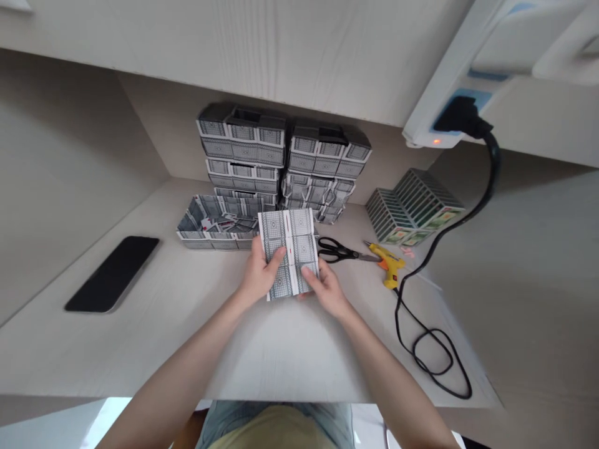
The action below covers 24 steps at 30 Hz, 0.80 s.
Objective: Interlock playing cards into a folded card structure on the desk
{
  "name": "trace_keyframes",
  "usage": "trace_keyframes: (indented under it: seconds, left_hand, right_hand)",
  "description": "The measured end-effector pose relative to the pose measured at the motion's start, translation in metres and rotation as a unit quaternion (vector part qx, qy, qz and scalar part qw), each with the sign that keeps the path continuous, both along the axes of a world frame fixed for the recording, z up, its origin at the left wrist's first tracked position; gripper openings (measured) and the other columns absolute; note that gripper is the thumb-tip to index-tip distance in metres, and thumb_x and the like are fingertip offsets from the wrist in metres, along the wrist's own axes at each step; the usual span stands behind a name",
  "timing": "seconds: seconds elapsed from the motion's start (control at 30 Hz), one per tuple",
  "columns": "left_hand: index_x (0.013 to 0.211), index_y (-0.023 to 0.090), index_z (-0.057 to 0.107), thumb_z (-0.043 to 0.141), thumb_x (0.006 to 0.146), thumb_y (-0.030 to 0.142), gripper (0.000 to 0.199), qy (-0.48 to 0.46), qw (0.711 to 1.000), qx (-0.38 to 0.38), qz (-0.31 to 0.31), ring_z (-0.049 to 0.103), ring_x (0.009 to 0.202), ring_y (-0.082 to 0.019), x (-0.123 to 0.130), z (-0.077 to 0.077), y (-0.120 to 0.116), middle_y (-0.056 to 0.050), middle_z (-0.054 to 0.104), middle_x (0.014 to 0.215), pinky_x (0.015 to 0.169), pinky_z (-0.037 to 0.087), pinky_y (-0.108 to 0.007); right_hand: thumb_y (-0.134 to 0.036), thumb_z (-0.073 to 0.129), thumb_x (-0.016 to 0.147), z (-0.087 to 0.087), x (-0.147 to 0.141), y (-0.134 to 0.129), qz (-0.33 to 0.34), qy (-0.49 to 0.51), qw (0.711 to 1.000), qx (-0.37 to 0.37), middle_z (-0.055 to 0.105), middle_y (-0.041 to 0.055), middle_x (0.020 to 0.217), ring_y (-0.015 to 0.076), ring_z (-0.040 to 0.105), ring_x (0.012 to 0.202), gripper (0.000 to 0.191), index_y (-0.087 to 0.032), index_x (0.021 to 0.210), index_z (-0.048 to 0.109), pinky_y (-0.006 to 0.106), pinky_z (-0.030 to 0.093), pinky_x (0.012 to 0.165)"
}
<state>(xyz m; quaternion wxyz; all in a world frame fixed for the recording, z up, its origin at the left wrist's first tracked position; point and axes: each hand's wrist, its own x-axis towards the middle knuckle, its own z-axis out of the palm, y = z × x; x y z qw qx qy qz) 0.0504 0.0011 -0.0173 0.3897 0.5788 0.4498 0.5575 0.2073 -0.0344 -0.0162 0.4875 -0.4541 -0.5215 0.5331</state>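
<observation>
A panel of joined playing cards (303,252), grey patterned backs showing, is held up above the desk between both hands. My left hand (262,269) grips its left edge, thumb across the front. On the lower right, my right hand (326,288) is closed on the same panel with the thumb in front; its other fingers are partly hidden behind. Behind the panel on the left stands an open box made of cards (210,237), with loose card pieces (227,222) inside. Black-handled scissors (344,251) lie just right of the panel.
Stacked card boxes (243,146) and a second stack (327,162) stand at the back. A yellow glue gun (390,265) with a looping black cord (435,368) lies right, near card decks (416,206). A phone (112,274) lies left. A power strip (444,112) hangs above.
</observation>
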Motion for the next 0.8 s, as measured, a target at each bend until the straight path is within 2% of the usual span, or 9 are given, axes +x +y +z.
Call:
trace_keyframes:
  seconds: [0.1, 0.17, 0.3, 0.4, 0.53, 0.63, 0.8]
  left_hand:
    - [0.111, 0.019, 0.043, 0.056, 0.078, 0.036, 0.04, -0.042, 0.989, -0.055, -0.134, 0.054, 0.101, -0.021, 0.003, -0.001, -0.003, -0.007, 0.058, 0.11, 0.088, 0.042, -0.037]
    - [0.117, 0.019, 0.041, 0.057, 0.077, 0.035, 0.046, -0.058, 0.974, -0.09, -0.199, 0.054, 0.102, -0.022, 0.005, -0.001, -0.007, -0.008, 0.056, 0.114, 0.088, 0.043, -0.038]
    - [0.136, 0.026, 0.017, 0.059, 0.075, 0.035, 0.075, -0.096, 0.975, -0.096, -0.174, 0.053, 0.107, -0.024, 0.008, 0.002, -0.009, -0.009, 0.049, 0.126, 0.089, 0.044, -0.04]
    - [0.138, 0.031, 0.01, 0.056, 0.077, 0.037, 0.076, -0.102, 0.974, -0.105, -0.174, 0.053, 0.108, -0.025, 0.007, 0.003, -0.006, -0.008, 0.048, 0.128, 0.088, 0.045, -0.043]
    - [0.135, 0.027, 0.025, 0.055, 0.078, 0.037, 0.065, -0.056, 0.986, -0.08, -0.133, 0.036, 0.124, -0.023, 0.004, -0.003, 0.0, -0.005, 0.036, 0.139, 0.103, 0.03, -0.041]
    - [0.136, 0.026, 0.022, 0.051, 0.081, 0.036, 0.063, -0.027, 0.988, -0.068, -0.136, 0.031, 0.128, -0.021, 0.004, -0.009, 0.0, -0.005, 0.034, 0.14, 0.107, 0.022, -0.04]
    - [0.137, 0.025, 0.019, 0.048, 0.083, 0.036, 0.062, 0.006, 0.991, -0.042, -0.128, 0.025, 0.13, -0.019, 0.007, -0.008, -0.005, -0.005, 0.028, 0.142, 0.109, 0.017, -0.036]
  right_hand:
    - [-0.043, 0.053, 0.078, 0.001, 0.003, 0.004, -0.122, 0.019, 0.991, 0.057, 0.058, 0.0045, 0.111, 0.019, 0.054, 0.101, 0.041, -0.023, 0.113, 0.044, 0.036, 0.042, 0.09]
    - [-0.044, 0.049, 0.08, -0.001, 0.004, 0.006, -0.17, 0.032, 0.983, 0.063, 0.053, 0.0057, 0.12, 0.0194, 0.05, 0.109, 0.049, -0.024, 0.123, 0.037, 0.038, 0.037, 0.096]
    - [-0.045, 0.043, 0.083, -0.005, 0.002, 0.004, -0.189, 0.015, 0.979, 0.071, 0.034, 0.006, 0.139, 0.0187, 0.036, 0.124, 0.058, -0.024, 0.135, 0.026, 0.038, 0.026, 0.104]
    - [-0.046, 0.041, 0.084, -0.006, -0.001, 0.002, -0.177, -0.015, 0.981, 0.083, 0.021, 0.0025, 0.145, 0.0169, 0.022, 0.132, 0.064, -0.025, 0.139, 0.016, 0.037, 0.02, 0.108]
    - [-0.048, 0.039, 0.085, -0.008, -0.003, -0.001, -0.149, -0.052, 0.983, 0.094, 0.024, 0.003, 0.145, 0.0161, 0.017, 0.134, 0.066, -0.023, 0.14, 0.013, 0.036, 0.021, 0.108]
    - [-0.048, 0.037, 0.086, -0.01, -0.003, -0.001, -0.134, -0.076, 0.984, 0.096, 0.028, 0.0048, 0.143, 0.0155, 0.017, 0.134, 0.067, -0.022, 0.14, 0.008, 0.036, 0.02, 0.108]
    - [-0.05, 0.035, 0.086, -0.015, -0.002, 0.0, -0.106, -0.085, 0.987, 0.09, 0.032, 0.0078, 0.141, 0.0168, 0.027, 0.13, 0.072, -0.021, 0.141, -0.001, 0.036, 0.02, 0.108]
